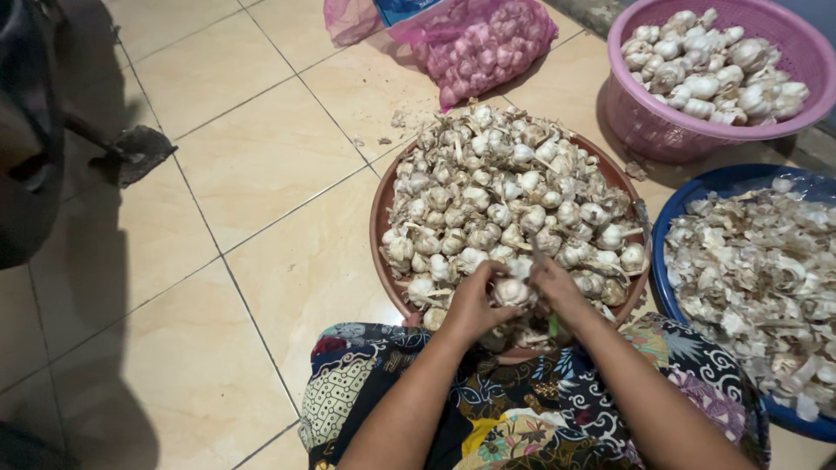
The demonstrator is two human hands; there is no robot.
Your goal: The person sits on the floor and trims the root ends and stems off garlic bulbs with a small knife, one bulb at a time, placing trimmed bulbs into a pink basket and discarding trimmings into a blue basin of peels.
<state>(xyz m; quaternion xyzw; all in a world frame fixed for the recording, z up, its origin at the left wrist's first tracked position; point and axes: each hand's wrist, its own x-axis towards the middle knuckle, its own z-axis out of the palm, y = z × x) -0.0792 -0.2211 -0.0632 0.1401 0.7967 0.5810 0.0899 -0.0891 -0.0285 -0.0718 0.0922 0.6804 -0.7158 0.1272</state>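
A heaped brown tray [387,196] of garlic bulbs sits on the tiled floor [261,157], between a pink basket [649,122] and a blue basin [666,226] of skins. At the tray's near edge, the left hand [470,306] clamps one garlic bulb [511,292]; the right hand [557,287] pinches at it, seemingly mid-trim, which calls for a steady grip.

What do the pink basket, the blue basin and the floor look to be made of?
Pink basket: likely moulded plastic, with a slotted, perforated wall and a smooth, even-coloured rim.
Blue basin: probably plastic too, with a glossy, uniform rim and no seams.
Floor: glazed ceramic tile by its look, beige squares with thin grout lines and a soft sheen.
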